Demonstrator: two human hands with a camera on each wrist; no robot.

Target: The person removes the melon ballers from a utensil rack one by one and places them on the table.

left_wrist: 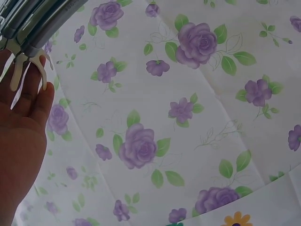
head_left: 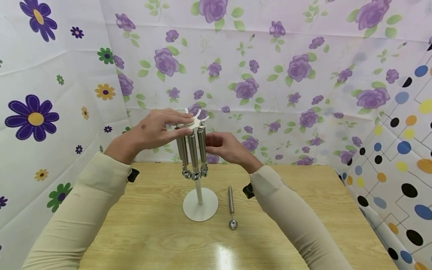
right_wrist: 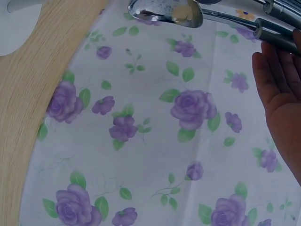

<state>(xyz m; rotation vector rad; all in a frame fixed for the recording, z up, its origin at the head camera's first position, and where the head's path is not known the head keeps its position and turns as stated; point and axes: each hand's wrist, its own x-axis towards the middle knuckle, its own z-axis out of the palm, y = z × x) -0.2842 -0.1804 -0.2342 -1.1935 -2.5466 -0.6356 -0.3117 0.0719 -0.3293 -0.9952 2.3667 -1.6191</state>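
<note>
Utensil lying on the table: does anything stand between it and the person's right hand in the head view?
Nothing visible does. The stand's white base sits left of the lying utensil, not between it and the right hand.

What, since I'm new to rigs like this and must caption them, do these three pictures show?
No machine here: just a person's bare left hand and right hand. The wide picture is taken from the head, the others from each wrist. On the wooden table is a white stand hung with metal utensils; a loose utensil lies beside it. The left hand touches the stand's top; the right hand is at the hanging utensils, but whether it grips one is unclear.
</note>
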